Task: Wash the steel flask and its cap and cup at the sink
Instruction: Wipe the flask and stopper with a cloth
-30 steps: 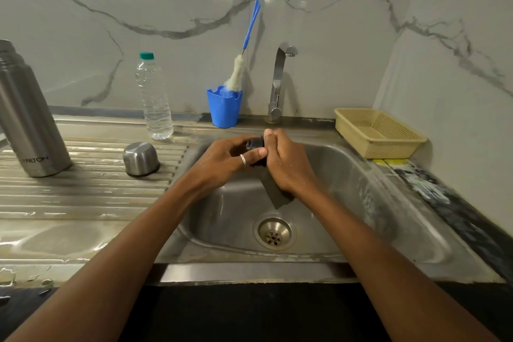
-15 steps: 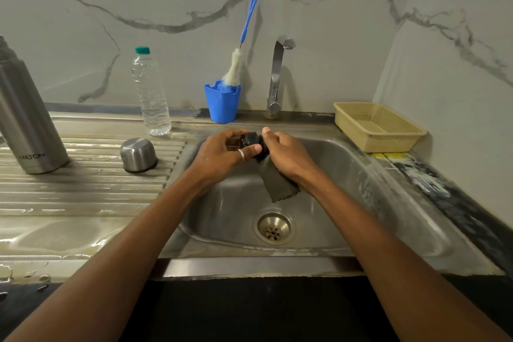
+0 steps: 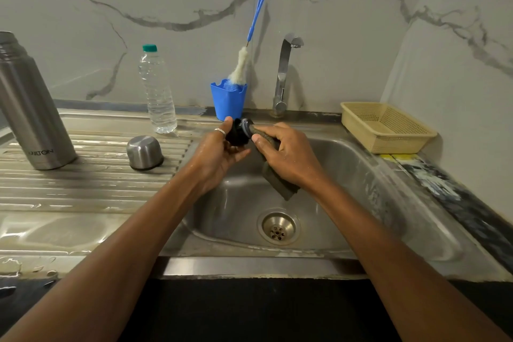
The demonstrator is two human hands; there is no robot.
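1. Two grips work over the sink (image 3: 361,175). The left grip (image 3: 219,155) is curled round the dark cap (image 3: 239,132) and holds it above the basin's back-left edge. The right grip (image 3: 288,155) pinches a grey pad (image 3: 280,183) and presses its upper end against the cap's face. The rest of the pad hangs below the palm.
2. The flask (image 3: 30,108) stands upright at the far left of the ribbed bench (image 3: 83,189). The cup (image 3: 144,153) sits mouth-down between flask and sink, apart from both. I judge scrubbing the cap to be the step in hand. Whether the flask and cup are already washed I cannot tell.
3. Doing it well probably means turning the cap in the left fingers while the pad presses, so that rim and sides get scrubbed and not only the face.
4. A folded corner of the pad would reach any grooves or threads, where residue tends to lodge.
5. The wet cap is likely slippery. A firm hold over the basin means a slip would land it in the sink.
6. No stream shows at the tap (image 3: 286,75), so a rinse will be needed afterwards.
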